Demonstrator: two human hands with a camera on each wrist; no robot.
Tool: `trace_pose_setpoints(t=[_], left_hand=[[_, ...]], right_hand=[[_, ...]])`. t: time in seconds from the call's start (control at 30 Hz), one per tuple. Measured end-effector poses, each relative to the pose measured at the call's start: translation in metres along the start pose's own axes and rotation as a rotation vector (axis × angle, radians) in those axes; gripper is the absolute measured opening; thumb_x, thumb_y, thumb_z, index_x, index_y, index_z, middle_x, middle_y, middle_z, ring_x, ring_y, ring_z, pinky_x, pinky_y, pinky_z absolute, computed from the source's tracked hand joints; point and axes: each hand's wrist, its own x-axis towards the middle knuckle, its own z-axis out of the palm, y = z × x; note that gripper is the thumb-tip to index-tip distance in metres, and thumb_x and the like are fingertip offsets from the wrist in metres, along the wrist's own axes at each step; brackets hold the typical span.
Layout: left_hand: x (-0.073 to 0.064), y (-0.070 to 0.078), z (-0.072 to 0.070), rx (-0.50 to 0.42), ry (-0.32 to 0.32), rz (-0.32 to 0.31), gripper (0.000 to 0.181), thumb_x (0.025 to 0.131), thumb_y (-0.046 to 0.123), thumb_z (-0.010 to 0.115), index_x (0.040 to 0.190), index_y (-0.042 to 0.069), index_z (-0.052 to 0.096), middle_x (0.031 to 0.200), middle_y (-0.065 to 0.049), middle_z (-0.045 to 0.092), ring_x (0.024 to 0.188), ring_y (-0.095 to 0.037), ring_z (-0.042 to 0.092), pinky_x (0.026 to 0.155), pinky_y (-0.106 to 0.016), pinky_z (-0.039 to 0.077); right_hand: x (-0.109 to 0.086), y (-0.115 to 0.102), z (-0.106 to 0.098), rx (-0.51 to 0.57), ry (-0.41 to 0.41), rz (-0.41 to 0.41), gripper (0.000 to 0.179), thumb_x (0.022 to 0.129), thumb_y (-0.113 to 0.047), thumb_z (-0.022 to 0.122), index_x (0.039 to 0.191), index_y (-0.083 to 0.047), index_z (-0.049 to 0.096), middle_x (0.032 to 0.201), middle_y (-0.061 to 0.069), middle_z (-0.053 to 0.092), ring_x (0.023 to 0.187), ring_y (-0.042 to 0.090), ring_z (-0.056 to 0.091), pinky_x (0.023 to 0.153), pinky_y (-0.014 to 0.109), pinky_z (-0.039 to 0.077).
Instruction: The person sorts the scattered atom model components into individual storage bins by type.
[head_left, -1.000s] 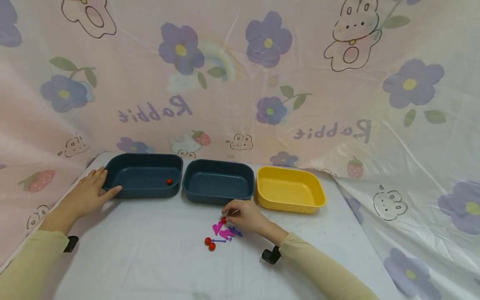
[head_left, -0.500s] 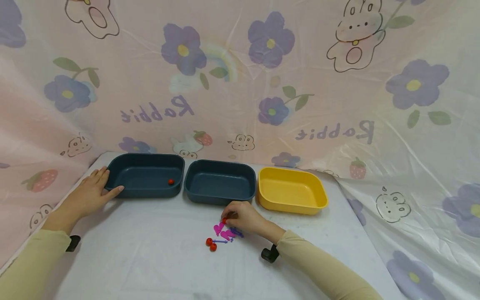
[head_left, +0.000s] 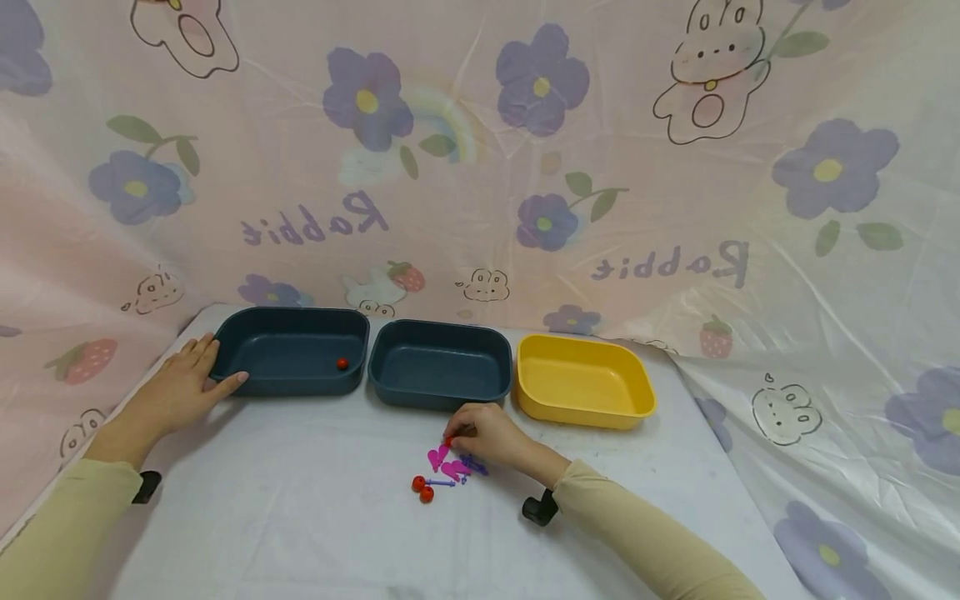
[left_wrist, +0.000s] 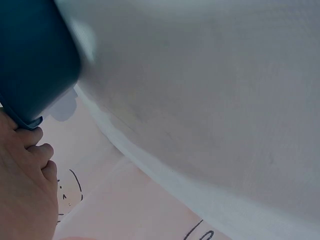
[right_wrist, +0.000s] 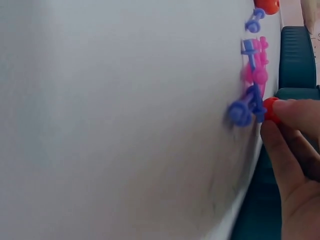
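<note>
One small, round, glossy red bead [right_wrist: 269, 104] is being pinched between the thumb and fingers of the right hand [head_left: 491, 435], just in front of the middle dark teal plastic tray [head_left: 435, 397]; whether it is being held clear of the white cloth-covered table [head_left: 300, 500] cannot be told. Because its smooth curve is being gripped only near the fingertips, it could be squeezed out and sent rolling by uneven pressure. It is being closely hemmed in by bright pink plastic pieces [head_left: 453, 470] and thin purple knobbed plastic rods [head_left: 473, 464], which could be dragged or scattered by a sideways sweep. Two loose red beads [head_left: 418, 483] are lying at the pile's near side and might be set rolling by any nudge. The larger dark teal plastic tray [head_left: 300, 387] is being touched by the left hand [head_left: 176, 387], its thumb spread wide; were it pushed, the lone red bead [head_left: 342, 364] inside could be rolled about.
</note>
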Motion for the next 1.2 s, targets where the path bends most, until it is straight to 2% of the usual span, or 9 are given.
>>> trace_pose_setpoints(t=[0.37, 0.6, 0.9, 1.07, 1.2], left_hand=[[0.001, -0.003, 0.001, -0.003, -0.003, -0.004, 0.098, 0.108, 0.056, 0.044, 0.154, -0.024, 0.011, 0.161, -0.045, 0.006, 0.149, -0.062, 0.001, 0.119, -0.075, 0.008], [0.0, -0.001, 0.0, -0.005, -0.006, 0.0, 0.096, 0.109, 0.055, 0.044, 0.154, -0.024, 0.011, 0.161, -0.045, 0.007, 0.149, -0.063, 0.002, 0.119, -0.075, 0.008], [-0.001, 0.001, -0.001, -0.01, -0.015, -0.008, 0.096, 0.109, 0.055, 0.043, 0.155, -0.023, 0.009, 0.162, -0.044, 0.004, 0.15, -0.062, 0.0, 0.118, -0.076, 0.008], [0.0, 0.0, -0.001, -0.006, -0.015, -0.009, 0.098, 0.108, 0.056, 0.044, 0.155, -0.022, 0.009, 0.162, -0.044, 0.004, 0.15, -0.061, 0.0, 0.118, -0.076, 0.009], [0.0, 0.0, 0.0, -0.01, -0.021, -0.01, 0.098, 0.108, 0.057, 0.044, 0.154, -0.023, 0.009, 0.162, -0.044, 0.003, 0.15, -0.062, -0.001, 0.118, -0.076, 0.009]], right_hand=[[-0.002, -0.011, -0.004, 0.168, 0.076, 0.014, 0.014, 0.096, -0.009, 0.076, 0.109, -0.012, 0.079, 0.106, -0.005, 0.073, 0.101, 0.008, 0.067, 0.088, 0.02, 0.058], [0.003, -0.022, -0.009, 0.278, 0.144, -0.007, 0.015, 0.096, -0.007, 0.075, 0.109, -0.015, 0.08, 0.107, -0.005, 0.074, 0.101, 0.01, 0.069, 0.088, 0.024, 0.06], [0.016, -0.031, -0.01, 0.424, 0.239, -0.026, 0.016, 0.096, -0.006, 0.075, 0.111, -0.01, 0.078, 0.112, 0.005, 0.073, 0.102, 0.014, 0.07, 0.087, 0.025, 0.061], [0.027, -0.038, -0.01, 0.473, 0.28, 0.008, 0.017, 0.096, -0.004, 0.074, 0.113, -0.005, 0.077, 0.113, 0.01, 0.073, 0.101, 0.016, 0.069, 0.088, 0.025, 0.061], [0.037, -0.041, -0.008, 0.499, 0.305, 0.051, 0.017, 0.096, -0.007, 0.075, 0.113, -0.008, 0.078, 0.114, 0.004, 0.073, 0.102, 0.014, 0.068, 0.087, 0.024, 0.06]])
